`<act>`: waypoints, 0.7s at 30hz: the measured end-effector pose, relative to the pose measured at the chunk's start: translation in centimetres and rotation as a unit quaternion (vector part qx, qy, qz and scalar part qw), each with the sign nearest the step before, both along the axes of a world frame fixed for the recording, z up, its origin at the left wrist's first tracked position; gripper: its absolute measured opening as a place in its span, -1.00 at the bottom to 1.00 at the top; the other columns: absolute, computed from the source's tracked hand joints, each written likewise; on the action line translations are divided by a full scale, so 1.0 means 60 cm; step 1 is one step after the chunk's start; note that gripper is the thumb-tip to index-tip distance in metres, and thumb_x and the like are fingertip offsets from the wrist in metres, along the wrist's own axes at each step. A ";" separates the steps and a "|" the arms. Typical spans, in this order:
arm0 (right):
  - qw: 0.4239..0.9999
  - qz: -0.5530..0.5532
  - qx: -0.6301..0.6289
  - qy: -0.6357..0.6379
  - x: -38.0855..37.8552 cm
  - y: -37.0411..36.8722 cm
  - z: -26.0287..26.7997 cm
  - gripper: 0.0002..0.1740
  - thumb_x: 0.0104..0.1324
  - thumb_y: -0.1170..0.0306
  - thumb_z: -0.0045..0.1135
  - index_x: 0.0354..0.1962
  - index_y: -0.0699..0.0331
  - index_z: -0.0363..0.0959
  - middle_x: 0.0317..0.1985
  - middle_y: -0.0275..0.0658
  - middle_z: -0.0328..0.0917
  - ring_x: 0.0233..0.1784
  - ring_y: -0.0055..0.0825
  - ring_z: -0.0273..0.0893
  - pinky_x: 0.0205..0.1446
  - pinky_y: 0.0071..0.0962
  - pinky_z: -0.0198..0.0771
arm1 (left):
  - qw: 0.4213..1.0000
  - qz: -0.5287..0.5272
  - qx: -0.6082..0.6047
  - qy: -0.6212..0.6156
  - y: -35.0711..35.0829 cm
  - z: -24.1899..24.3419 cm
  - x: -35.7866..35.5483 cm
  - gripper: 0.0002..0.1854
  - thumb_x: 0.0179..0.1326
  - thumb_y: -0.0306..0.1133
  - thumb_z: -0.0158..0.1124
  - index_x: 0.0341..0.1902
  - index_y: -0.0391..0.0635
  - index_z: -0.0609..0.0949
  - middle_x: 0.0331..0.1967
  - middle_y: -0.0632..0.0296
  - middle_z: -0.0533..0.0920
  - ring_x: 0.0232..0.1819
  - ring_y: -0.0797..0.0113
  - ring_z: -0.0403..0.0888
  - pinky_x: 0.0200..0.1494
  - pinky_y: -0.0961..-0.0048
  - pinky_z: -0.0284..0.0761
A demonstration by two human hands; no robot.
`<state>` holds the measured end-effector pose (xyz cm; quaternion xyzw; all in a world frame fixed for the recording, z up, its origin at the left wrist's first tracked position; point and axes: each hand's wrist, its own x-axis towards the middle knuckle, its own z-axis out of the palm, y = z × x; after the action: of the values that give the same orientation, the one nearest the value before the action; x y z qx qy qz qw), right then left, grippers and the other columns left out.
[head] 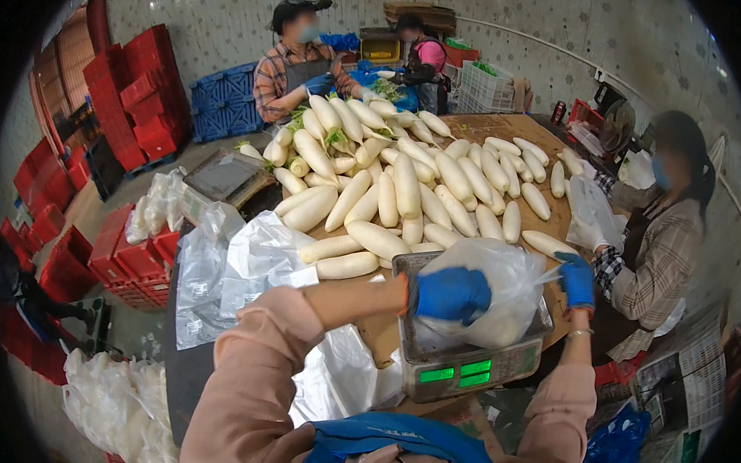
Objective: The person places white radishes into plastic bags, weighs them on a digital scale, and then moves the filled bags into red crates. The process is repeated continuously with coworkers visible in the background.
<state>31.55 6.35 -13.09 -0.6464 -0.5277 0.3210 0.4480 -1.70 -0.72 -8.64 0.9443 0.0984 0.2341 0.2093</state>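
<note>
A clear plastic bag (499, 301) with pale contents, likely white radishes, rests on the metal pan of a digital scale (470, 369) with lit green displays. My left hand (452, 293), in a blue glove with an orange cuff, lies against the bag's left side. Its fingers curl out of sight, so its grip on the plastic is unclear. To the right, my right hand (575, 281), gloved alike, pinches a stretched corner of the bag. Beyond the scale, a large heap of white radishes (404, 183) covers much of the table (502, 124).
Flat plastic bags (262, 257) lie left of the scale. A second scale (222, 176) stands at the table's left edge. At the right, a co-worker (659, 246) holds a bag; two others work at the back. Red crates (134, 250) and filled bags (116, 400) flank the left side.
</note>
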 end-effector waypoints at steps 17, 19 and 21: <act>0.894 0.229 0.145 0.357 -0.078 -0.204 0.194 -0.06 0.02 0.58 0.08 0.39 0.36 -0.08 -0.06 -0.23 0.48 -0.20 -0.59 0.51 -0.20 -0.69 0.46 | 0.821 -0.050 -0.516 -0.238 0.008 0.107 0.113 -0.38 0.32 -0.19 0.13 0.38 -0.21 0.27 0.10 0.18 0.51 0.04 0.50 0.43 0.13 0.49 0.38; 0.918 0.211 0.119 0.315 -0.106 -0.215 0.204 -0.05 0.04 0.59 0.09 0.40 0.33 -0.11 0.01 -0.20 0.45 -0.19 -0.59 0.51 -0.26 -0.73 0.47 | 0.862 -0.046 -0.466 -0.194 -0.004 0.113 0.134 -0.30 0.30 -0.08 0.16 0.38 -0.24 0.26 0.08 0.12 0.49 0.08 0.42 0.42 0.17 0.47 0.34; 0.935 0.210 0.097 0.270 -0.126 -0.220 0.205 -0.05 0.08 0.58 0.11 0.41 0.31 -0.13 0.08 -0.16 0.41 -0.15 -0.56 0.52 -0.30 -0.76 0.48 | 0.903 -0.030 -0.392 -0.173 -0.014 0.112 0.144 -0.28 0.29 -0.04 0.17 0.38 -0.23 0.26 0.05 0.10 0.49 0.09 0.36 0.42 0.18 0.45 0.33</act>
<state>23.99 -6.84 -0.77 -0.3630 -0.5391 0.5176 0.5565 6.97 -1.57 -1.91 0.7332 0.1161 0.3300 0.5831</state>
